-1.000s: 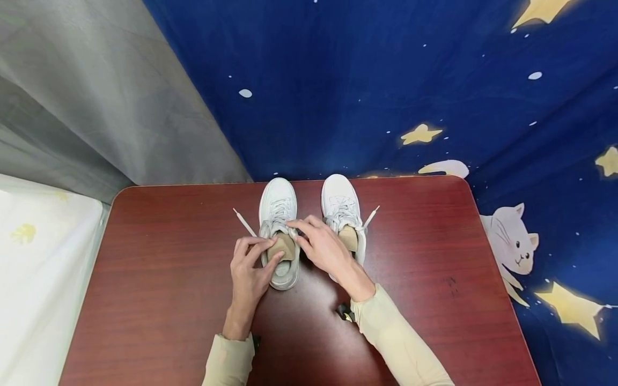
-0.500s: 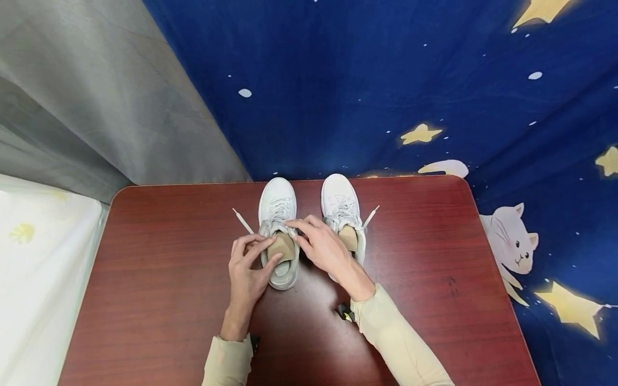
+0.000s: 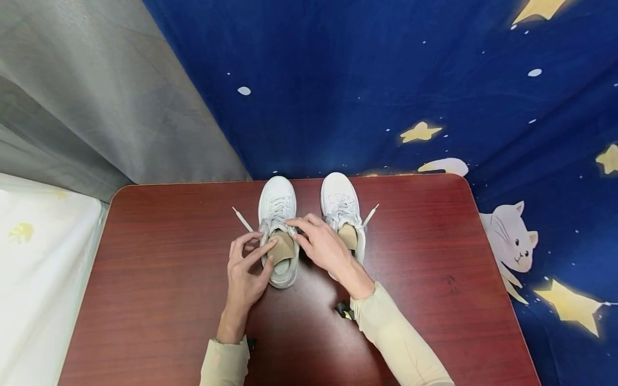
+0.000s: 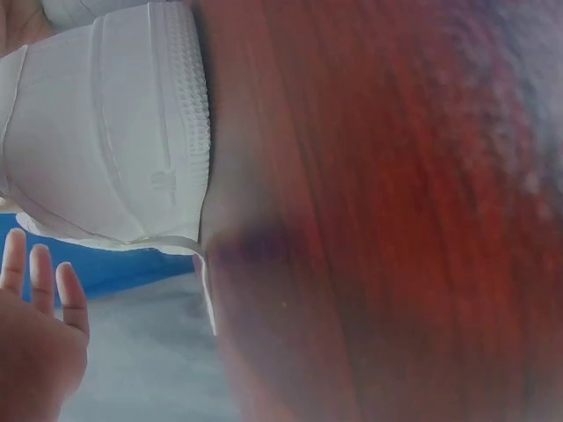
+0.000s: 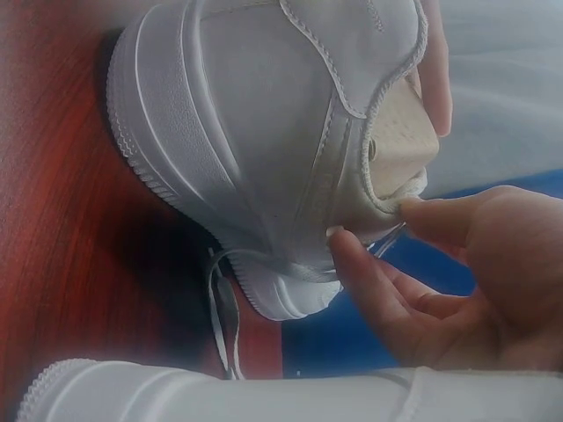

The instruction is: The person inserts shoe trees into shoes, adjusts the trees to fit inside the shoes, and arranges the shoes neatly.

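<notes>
A white sneaker (image 3: 277, 193) stands on the table, its toe towards the back edge and its tan tongue (image 3: 282, 247) raised. My right hand (image 3: 321, 241) pinches this sneaker's edge beside the top lace holes, thumb at the opening and index finger outside, as the right wrist view shows. At the opening's left side, my left hand (image 3: 246, 273) has its fingers spread and relaxed, the index fingertip over the tongue. In the left wrist view, several fingers of the left hand (image 4: 40, 330) show, lying near the sneaker's side (image 4: 114, 123). A loose lace end (image 3: 241, 219) sticks out left.
A second white sneaker (image 3: 338, 187) stands to the right, partly behind my right hand, with its own lace end (image 3: 370, 215) pointing outward. Both stand near the back edge of the reddish table (image 3: 169, 257). Behind hang a blue star-printed curtain (image 3: 328, 96) and a grey curtain (image 3: 120, 107).
My left hand has shifted slightly left, its thumb drawing back from the tongue towards the sneaker's left rim. The right hand keeps its place at the lace holes.
</notes>
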Demonstrator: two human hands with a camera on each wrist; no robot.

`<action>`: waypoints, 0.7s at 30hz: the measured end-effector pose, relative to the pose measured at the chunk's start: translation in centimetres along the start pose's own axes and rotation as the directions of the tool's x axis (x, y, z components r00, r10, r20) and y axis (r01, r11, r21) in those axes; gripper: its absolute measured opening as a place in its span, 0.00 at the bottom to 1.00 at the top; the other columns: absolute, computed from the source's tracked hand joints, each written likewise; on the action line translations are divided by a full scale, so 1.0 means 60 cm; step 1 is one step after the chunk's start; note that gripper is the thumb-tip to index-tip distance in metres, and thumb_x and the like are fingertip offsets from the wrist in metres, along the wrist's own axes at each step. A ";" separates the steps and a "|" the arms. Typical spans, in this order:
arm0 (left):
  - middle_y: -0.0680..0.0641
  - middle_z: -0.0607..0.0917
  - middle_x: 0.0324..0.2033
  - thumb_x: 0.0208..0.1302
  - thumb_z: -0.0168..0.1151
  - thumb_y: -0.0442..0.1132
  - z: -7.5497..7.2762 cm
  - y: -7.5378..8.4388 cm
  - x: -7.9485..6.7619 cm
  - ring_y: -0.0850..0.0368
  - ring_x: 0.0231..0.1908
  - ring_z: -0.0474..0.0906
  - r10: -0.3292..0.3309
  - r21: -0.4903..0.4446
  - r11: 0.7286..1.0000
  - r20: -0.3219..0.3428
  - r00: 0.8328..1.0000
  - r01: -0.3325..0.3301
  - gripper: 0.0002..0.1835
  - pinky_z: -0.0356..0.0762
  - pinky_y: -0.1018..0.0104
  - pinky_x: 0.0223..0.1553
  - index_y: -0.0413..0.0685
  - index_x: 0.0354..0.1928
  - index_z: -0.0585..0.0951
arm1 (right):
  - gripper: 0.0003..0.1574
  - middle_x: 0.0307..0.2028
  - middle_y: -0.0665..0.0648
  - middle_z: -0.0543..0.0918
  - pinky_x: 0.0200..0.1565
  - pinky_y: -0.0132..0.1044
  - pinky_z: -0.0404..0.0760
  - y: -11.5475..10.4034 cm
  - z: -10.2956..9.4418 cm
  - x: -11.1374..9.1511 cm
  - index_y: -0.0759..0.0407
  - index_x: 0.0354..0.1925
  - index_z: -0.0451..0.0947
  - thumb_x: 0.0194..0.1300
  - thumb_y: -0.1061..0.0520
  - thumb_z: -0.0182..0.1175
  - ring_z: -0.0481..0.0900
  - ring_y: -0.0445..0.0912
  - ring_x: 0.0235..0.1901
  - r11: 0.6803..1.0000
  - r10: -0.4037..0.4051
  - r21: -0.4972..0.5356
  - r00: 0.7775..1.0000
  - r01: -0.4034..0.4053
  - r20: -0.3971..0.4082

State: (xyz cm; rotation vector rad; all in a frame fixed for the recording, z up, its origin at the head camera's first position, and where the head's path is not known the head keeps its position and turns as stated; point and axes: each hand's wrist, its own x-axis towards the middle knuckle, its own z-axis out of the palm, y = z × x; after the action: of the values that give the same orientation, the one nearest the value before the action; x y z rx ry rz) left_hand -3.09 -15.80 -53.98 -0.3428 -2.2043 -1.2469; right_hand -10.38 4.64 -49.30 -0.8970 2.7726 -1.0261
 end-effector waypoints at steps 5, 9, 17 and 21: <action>0.31 0.78 0.53 0.50 0.69 0.26 -0.001 0.005 0.004 0.36 0.48 0.74 -0.009 -0.026 1.000 -0.009 1.000 0.008 0.18 0.71 0.55 0.46 0.43 0.46 0.89 | 0.21 0.43 0.54 0.81 0.39 0.37 0.77 -0.001 -0.001 0.001 0.46 0.61 0.79 0.71 0.55 0.60 0.73 0.41 0.33 1.000 -0.004 0.013 1.000 0.004 0.004; 0.28 0.78 0.53 0.47 0.68 0.20 -0.004 0.023 0.015 0.32 0.47 0.75 -0.008 -0.056 0.998 -0.010 1.000 0.007 0.20 0.73 0.48 0.46 0.37 0.45 0.88 | 0.21 0.43 0.55 0.81 0.38 0.37 0.77 -0.002 -0.001 0.001 0.47 0.61 0.79 0.71 0.55 0.60 0.73 0.41 0.33 1.000 -0.005 0.017 1.000 0.005 0.001; 0.30 0.75 0.61 0.51 0.68 0.19 -0.008 0.012 0.013 0.35 0.53 0.78 -0.039 -0.117 0.992 0.040 0.998 0.044 0.21 0.77 0.65 0.54 0.37 0.49 0.86 | 0.21 0.42 0.54 0.81 0.37 0.36 0.76 -0.004 -0.001 0.002 0.47 0.61 0.79 0.72 0.55 0.60 0.73 0.41 0.32 1.000 0.000 0.018 1.000 0.000 -0.003; 0.37 0.77 0.62 0.54 0.70 0.24 -0.010 -0.006 0.002 0.42 0.54 0.79 -0.072 -0.061 0.995 0.082 0.994 0.077 0.22 0.75 0.69 0.56 0.45 0.53 0.86 | 0.21 0.42 0.53 0.80 0.37 0.36 0.77 -0.003 -0.001 0.003 0.47 0.61 0.79 0.71 0.55 0.60 0.73 0.41 0.32 1.000 0.000 0.015 1.000 0.000 -0.005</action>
State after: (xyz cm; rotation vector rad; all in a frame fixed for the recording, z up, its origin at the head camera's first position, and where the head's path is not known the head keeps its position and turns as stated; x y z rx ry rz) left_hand -3.13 -16.51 -53.92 -0.3437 -2.2664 -1.3684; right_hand -10.44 4.44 -49.13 -0.8945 2.7652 -1.0488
